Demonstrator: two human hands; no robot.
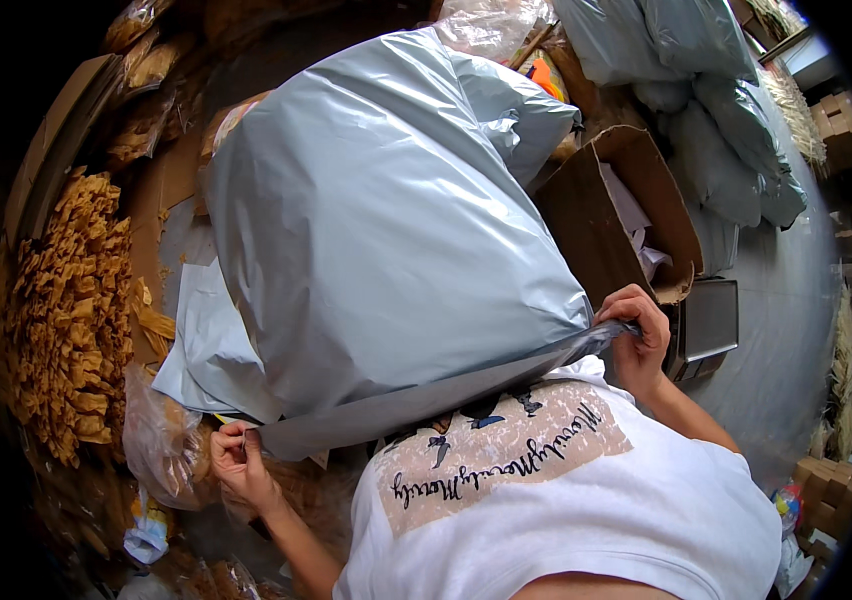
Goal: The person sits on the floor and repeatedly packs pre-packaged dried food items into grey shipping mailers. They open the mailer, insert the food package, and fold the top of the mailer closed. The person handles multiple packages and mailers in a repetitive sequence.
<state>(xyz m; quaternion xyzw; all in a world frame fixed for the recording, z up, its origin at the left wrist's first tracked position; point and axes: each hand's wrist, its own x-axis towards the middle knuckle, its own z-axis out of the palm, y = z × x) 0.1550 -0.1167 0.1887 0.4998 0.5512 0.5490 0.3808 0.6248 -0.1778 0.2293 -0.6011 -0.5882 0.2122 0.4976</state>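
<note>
A large grey plastic mailing bag [376, 220], bulging with contents I cannot see, lies in front of me. Its near edge forms a darker grey flap [416, 405] stretched across my front. My left hand [243, 465] pinches the flap's left corner between thumb and fingers. At the opposite corner, my right hand [636, 335] is closed around bunched plastic of the same flap. White-grey sheets [208, 345], perhaps flat bags, lie under the big bag's left side.
Stacked orange-brown crinkled pieces [71, 320] fill the left. An open cardboard box [636, 215] holding paper stands right of the bag. More filled grey bags [721, 140] are piled at the far right. A clear plastic bag [161, 445] sits beside my left hand.
</note>
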